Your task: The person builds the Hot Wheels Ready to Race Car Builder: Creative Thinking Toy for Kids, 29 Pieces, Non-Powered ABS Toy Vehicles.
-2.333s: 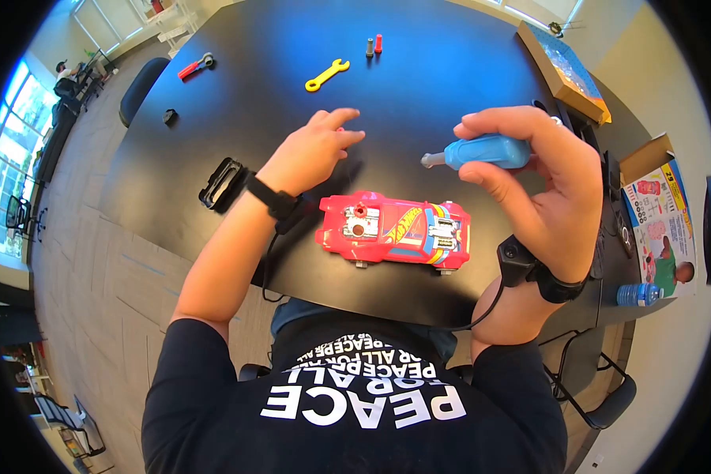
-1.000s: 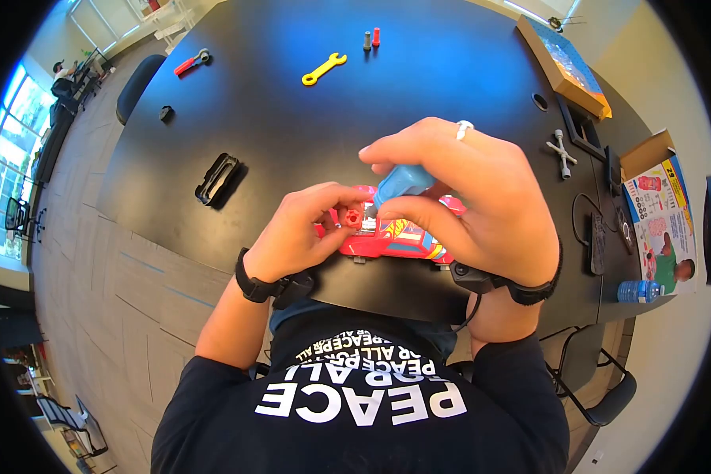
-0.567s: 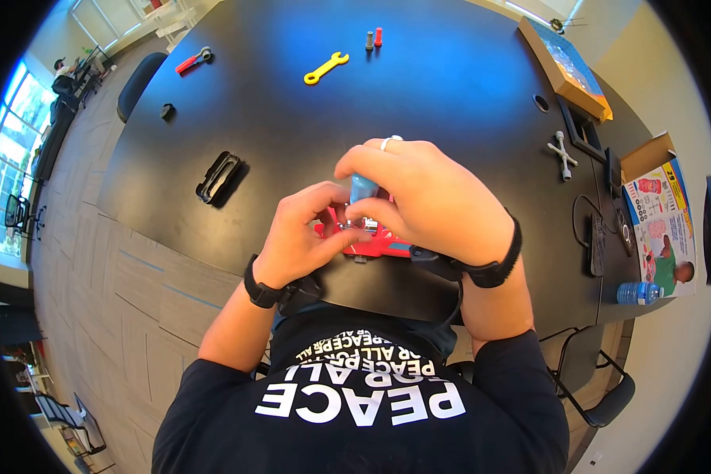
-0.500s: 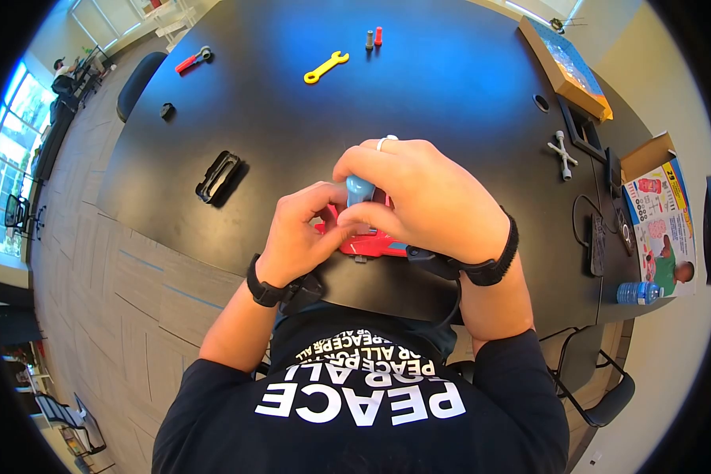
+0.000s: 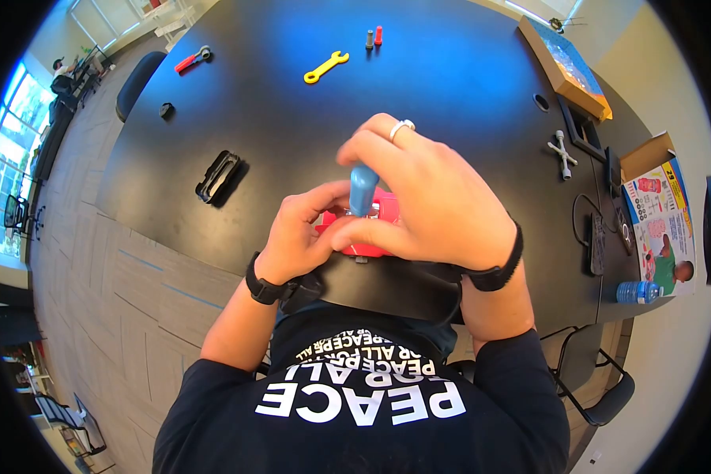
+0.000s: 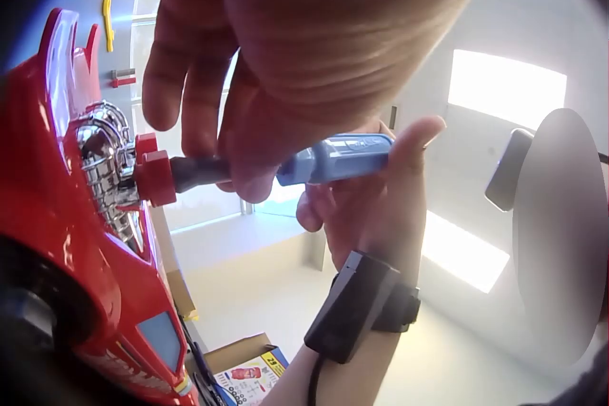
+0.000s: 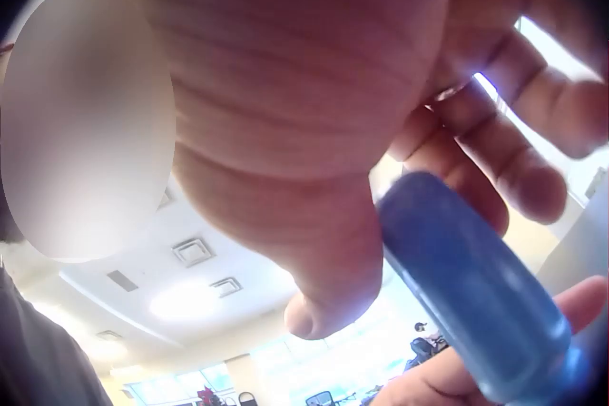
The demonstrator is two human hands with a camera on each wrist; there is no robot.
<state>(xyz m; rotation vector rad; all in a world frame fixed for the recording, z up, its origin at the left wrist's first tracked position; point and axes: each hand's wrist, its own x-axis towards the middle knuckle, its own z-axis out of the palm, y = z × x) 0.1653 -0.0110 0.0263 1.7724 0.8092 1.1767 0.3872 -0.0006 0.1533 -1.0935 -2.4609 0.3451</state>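
In the head view a red toy car (image 5: 363,248) stands on the dark table, largely covered by both hands. A blue-handled toy screwdriver (image 5: 363,191) stands upright over its rear. My left hand (image 5: 299,229) pinches the screwdriver low down. In the left wrist view, that hand's fingers are at the dark shaft (image 6: 200,173), whose end meets a red bolt (image 6: 155,178) at the chrome engine. My right hand (image 5: 446,197) is spread loosely around the handle, thumb on the near side and fingers lifted off on the far side. The right wrist view shows the handle (image 7: 466,282) beside the thumb.
A yellow wrench (image 5: 325,68), a red ratchet (image 5: 193,60) and grey and red bolts (image 5: 378,36) lie farther back. A black plastic part (image 5: 220,178) is on the left. To the right are a grey cross wrench (image 5: 562,155), an open box (image 5: 565,71) and a water bottle (image 5: 638,293).
Both hands have come together over the car, and the screwdriver has gone down onto the bolt. Since half a second ago, my right fingers have loosened and lifted from the handle.
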